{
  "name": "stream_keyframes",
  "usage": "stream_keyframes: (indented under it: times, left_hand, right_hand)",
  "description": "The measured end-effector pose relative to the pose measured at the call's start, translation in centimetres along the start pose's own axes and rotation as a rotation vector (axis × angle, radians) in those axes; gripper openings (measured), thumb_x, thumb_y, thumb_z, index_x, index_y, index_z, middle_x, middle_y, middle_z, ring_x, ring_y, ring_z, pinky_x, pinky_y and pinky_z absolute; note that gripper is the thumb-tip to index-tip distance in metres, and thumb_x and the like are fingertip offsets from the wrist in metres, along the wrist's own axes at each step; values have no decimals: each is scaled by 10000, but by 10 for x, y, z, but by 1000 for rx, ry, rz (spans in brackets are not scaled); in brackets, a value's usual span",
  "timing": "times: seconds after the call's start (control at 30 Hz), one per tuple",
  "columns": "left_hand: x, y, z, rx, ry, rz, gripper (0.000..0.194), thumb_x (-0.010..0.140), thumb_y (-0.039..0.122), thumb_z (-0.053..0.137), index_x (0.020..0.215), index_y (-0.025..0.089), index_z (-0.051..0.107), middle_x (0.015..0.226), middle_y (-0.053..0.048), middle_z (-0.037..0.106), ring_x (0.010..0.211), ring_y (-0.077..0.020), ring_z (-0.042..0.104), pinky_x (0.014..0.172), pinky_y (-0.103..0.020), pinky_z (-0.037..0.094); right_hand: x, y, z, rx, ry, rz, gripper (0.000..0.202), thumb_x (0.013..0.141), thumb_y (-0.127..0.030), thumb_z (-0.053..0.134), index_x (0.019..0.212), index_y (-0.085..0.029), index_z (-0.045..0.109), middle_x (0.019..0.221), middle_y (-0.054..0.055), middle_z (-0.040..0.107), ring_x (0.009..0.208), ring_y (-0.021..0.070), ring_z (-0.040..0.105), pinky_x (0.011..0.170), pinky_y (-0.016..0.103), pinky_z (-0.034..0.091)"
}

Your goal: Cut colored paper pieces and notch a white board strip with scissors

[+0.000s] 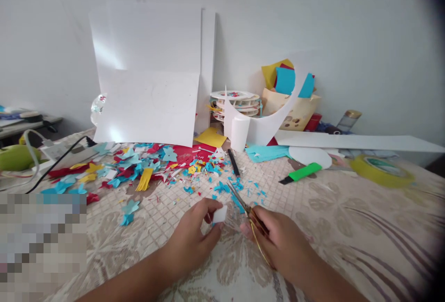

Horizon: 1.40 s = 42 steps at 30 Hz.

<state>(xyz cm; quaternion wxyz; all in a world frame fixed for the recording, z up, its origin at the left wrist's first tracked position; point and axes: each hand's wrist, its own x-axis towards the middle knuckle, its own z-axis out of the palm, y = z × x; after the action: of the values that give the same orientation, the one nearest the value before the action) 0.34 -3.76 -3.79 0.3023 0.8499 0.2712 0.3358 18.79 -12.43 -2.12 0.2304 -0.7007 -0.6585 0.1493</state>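
Note:
Between the thumb and fingers of my left hand (194,234) is a small white paper piece (219,215). My right hand (278,237) is closed around the handles of a pair of scissors (246,206), whose blades point up and to the left, away from me. The blades look nearly closed and are apart from the white piece. Just beyond the blades lie small blue paper scraps (222,188). A blue paper flower (130,207) rests on the patterned cloth (156,214), left of my left hand.
Coloured paper flowers (132,163) are heaped at the left. A black pen (234,163), a green cutter (302,172) and yellow tape (382,170) lie on the table. White boards (146,102), a white cylinder (239,133) and a power strip (69,156) are farther back.

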Motion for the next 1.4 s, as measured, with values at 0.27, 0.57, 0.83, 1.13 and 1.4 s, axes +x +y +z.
stream_keyframes:
  times: [0.27, 0.57, 0.83, 1.13, 1.4]
  left_hand:
    - [3, -3, -1, -90, 89, -41, 196, 790, 141, 500, 964, 213, 448, 821, -10, 532, 720, -139, 526, 661, -288, 462]
    - [0, -7, 2, -106, 165, -62, 249, 808, 165, 493, 1037, 228, 420, 807, -3, 533, 741, -144, 550, 680, -307, 477]
    - [1, -5, -1, -97, 164, -33, 256, 793, 162, 512, 1033, 225, 451, 864, -11, 555, 721, -132, 566, 656, -281, 490]
    - [5, -3, -4, -21, 185, -17, 244, 769, 162, 537, 1004, 214, 499, 807, -2, 586, 670, -130, 570, 623, -268, 487]
    - [5, -5, -3, -46, 152, -29, 235, 786, 171, 522, 1013, 222, 487, 849, -11, 589, 683, -127, 577, 631, -267, 497]
  right_hand:
    - [2, 0, 4, -16, -81, -42, 302, 845, -433, 424, 663, -192, 440, 584, -22, 540, 525, 125, 490, 476, 237, 238]
    - [-6, -4, 2, 6, -206, -124, 307, 848, -393, 423, 628, -180, 430, 573, -32, 503, 510, 102, 462, 451, 219, 223]
    - [-5, -2, 4, -13, -204, -138, 311, 859, -409, 411, 645, -184, 426, 565, -38, 493, 496, 96, 444, 456, 220, 219]
    - [-4, -2, 7, -27, -181, -107, 320, 839, -402, 436, 609, -181, 415, 539, -38, 467, 477, 93, 415, 448, 225, 199]
    - [-3, 0, 7, -8, -182, -109, 317, 846, -402, 421, 619, -183, 403, 549, -43, 471, 487, 92, 424, 444, 212, 208]
